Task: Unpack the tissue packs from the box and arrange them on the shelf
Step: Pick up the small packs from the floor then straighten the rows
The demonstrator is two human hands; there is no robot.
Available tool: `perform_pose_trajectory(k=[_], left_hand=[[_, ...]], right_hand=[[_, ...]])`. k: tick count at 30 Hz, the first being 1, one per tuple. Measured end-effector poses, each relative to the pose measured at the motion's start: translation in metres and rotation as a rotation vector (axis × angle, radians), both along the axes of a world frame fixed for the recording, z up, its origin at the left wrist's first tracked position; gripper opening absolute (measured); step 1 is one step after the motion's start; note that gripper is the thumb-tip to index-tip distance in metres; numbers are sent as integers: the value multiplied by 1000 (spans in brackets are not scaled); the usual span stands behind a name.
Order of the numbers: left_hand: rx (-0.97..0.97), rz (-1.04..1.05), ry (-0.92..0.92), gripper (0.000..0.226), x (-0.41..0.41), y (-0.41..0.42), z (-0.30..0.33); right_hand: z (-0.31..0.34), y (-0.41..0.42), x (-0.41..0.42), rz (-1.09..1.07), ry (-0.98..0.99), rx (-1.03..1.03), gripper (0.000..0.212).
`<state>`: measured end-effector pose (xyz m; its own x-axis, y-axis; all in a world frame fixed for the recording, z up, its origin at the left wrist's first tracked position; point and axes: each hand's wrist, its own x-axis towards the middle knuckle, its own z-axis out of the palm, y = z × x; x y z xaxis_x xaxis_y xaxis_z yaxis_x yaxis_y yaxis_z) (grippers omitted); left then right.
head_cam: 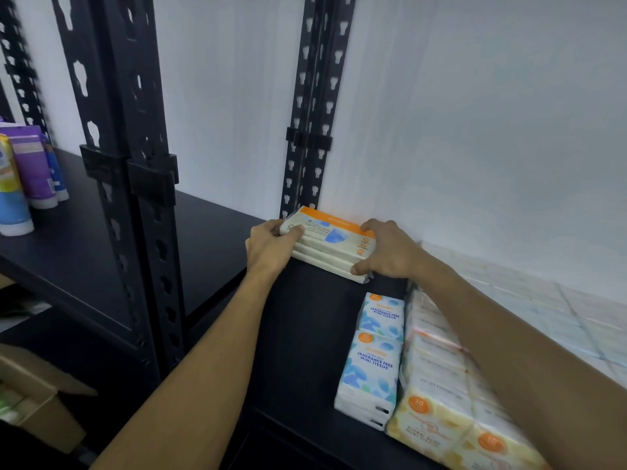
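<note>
1. Bottles (pixel 25 178), purple, yellow and blue, stand at the far left on a neighbouring black board.
2. Black slotted uprights (pixel 135 184) rise in front of a white wall (pixel 475 113).

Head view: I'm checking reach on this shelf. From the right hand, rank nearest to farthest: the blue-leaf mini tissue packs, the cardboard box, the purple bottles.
1. Blue-leaf mini tissue packs: on the same shelf, just below the right hand.
2. Purple bottles: on the neighbouring shelf, far left.
3. Cardboard box: low at the bottom left, below shelf level.
</note>
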<state>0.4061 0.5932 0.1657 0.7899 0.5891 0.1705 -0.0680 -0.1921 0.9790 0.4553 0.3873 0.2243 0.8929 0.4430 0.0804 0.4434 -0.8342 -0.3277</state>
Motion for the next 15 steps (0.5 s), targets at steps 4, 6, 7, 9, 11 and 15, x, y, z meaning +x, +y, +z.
perform_pose_trajectory(k=[4, 6, 7, 9, 11, 15], left_hand=[[-14, 1, 6, 48, 0, 1, -1], [-11, 2, 8, 49, 0, 2, -1], [-8, 2, 9, 49, 0, 2, -1], [-9, 2, 9, 51, -1, 1, 0], [-13, -3, -6, 54, 0, 1, 0], [36, -6, 3, 48, 1, 0, -1]], right_hand=[[1, -1, 0, -2, 1, -1, 88], [0, -1, 0, 5, -4, -8, 87], [0, -1, -1, 11, -3, -10, 86], [1, 0, 0, 25, 8, -8, 83], [1, 1, 0, 26, -8, -11, 77], [-2, 4, 1, 97, -114, -3, 59]])
